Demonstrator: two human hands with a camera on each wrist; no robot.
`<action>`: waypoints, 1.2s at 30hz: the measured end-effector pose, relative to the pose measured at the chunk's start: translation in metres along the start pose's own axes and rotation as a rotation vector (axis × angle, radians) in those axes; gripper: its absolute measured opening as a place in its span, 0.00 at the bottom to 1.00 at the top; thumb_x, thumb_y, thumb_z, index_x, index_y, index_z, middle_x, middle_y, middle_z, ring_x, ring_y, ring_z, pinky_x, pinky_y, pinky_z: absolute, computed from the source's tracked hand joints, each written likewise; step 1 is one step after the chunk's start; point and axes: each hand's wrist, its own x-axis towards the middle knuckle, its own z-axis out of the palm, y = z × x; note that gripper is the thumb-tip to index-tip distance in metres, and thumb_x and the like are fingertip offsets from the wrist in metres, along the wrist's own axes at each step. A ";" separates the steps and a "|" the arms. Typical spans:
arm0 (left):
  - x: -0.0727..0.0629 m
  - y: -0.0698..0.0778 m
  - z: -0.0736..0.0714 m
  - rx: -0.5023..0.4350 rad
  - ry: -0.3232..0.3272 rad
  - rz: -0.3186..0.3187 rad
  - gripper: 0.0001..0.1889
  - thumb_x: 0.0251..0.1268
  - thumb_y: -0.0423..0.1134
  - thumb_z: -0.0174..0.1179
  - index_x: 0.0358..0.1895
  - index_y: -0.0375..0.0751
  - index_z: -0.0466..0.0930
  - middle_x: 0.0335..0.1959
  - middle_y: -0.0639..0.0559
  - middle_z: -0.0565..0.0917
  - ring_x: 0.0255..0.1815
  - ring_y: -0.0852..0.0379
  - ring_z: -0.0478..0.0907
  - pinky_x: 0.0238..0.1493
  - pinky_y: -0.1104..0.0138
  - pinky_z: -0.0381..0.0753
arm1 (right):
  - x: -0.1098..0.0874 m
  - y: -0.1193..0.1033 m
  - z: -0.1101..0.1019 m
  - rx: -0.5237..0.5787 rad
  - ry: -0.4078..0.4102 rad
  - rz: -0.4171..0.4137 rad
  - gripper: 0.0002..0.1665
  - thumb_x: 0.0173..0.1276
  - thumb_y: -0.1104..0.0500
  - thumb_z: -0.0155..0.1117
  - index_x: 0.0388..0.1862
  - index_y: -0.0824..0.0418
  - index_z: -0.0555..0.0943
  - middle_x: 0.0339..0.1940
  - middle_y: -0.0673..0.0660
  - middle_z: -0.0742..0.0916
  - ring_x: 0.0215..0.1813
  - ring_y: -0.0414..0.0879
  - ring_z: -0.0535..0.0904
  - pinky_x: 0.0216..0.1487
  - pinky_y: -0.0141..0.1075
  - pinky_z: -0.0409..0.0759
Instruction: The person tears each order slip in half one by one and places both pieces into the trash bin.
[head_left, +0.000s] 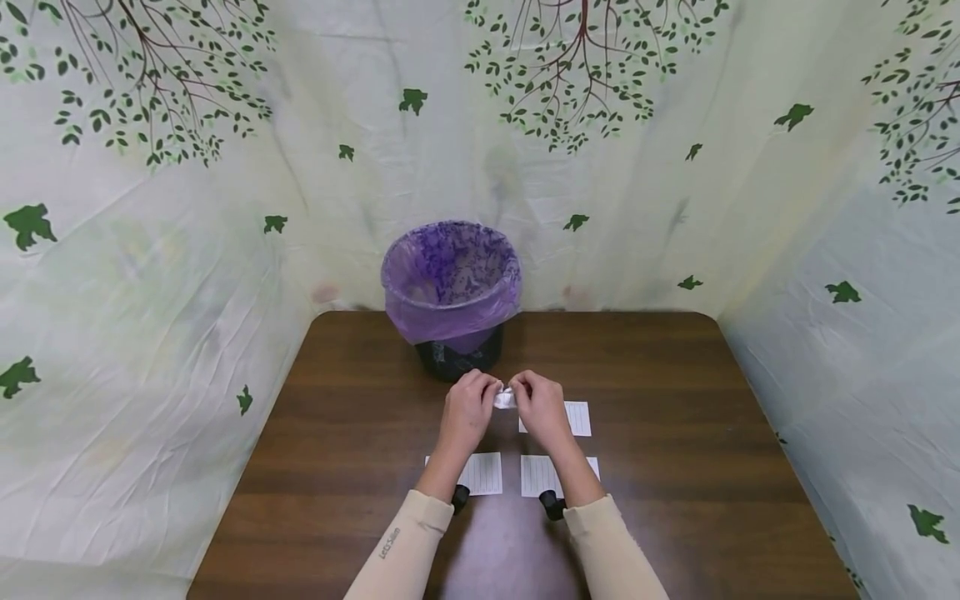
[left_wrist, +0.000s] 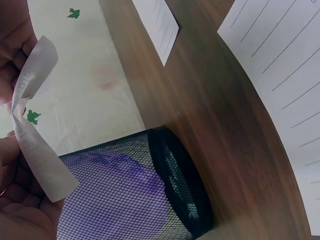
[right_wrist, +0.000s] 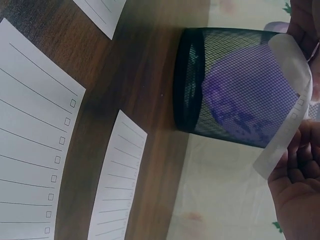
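Together, the left hand and right hand pinch a twisted paper strip between them, its long axis running crosswise from hand to hand; the lined bin stands just beyond, nearer the left hand.

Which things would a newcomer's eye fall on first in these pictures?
Probably the purple-lined bin at the back of the wooden table. Just in front, the left hand and right hand pinch a twisted white paper. Three lined sheets lie on the table below.
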 end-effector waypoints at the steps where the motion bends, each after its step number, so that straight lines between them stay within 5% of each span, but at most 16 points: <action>1: 0.000 0.000 0.000 -0.003 -0.001 -0.002 0.05 0.73 0.35 0.68 0.37 0.39 0.90 0.32 0.49 0.87 0.38 0.50 0.86 0.43 0.57 0.87 | 0.000 0.000 0.000 -0.001 0.001 0.002 0.07 0.77 0.63 0.65 0.40 0.63 0.88 0.31 0.58 0.90 0.31 0.45 0.79 0.33 0.33 0.77; 36: -0.002 -0.003 -0.009 -0.017 0.005 -0.052 0.05 0.72 0.36 0.68 0.38 0.40 0.90 0.32 0.50 0.87 0.35 0.51 0.85 0.40 0.59 0.86 | 0.001 0.010 0.005 0.108 0.167 0.202 0.10 0.76 0.61 0.66 0.37 0.65 0.89 0.25 0.58 0.88 0.29 0.46 0.78 0.34 0.36 0.75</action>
